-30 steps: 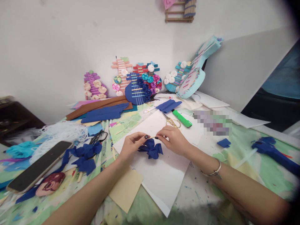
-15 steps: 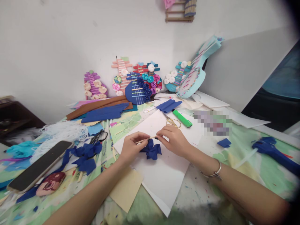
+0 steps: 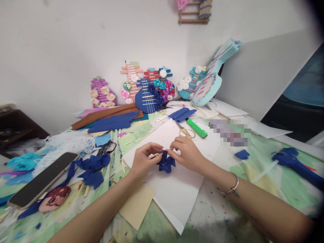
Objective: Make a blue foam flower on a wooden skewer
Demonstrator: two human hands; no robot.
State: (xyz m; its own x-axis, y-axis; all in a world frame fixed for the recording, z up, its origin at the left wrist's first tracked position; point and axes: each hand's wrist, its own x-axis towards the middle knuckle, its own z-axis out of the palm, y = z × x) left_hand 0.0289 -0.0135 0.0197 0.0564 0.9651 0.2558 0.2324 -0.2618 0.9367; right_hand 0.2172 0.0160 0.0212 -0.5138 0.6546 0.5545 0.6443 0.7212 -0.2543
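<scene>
Left hand [image 3: 143, 158] pinches a thin, pale, wooden-looking stick [image 3: 153, 156]; the right hand [image 3: 186, 150] has thumb and finger drawn together near the stick's end, what they grip too small to tell. Just below and between the fingertips sits a dark-blue, petalled, crepe-like piece [image 3: 167, 164], over a white paper sheet [image 3: 177, 197]. The step seems to be working the blue petals with the stick, which calls for a light, steady pinch next. Beyond the right hand lie gold-handled metal scissors [image 3: 186, 130].
</scene>
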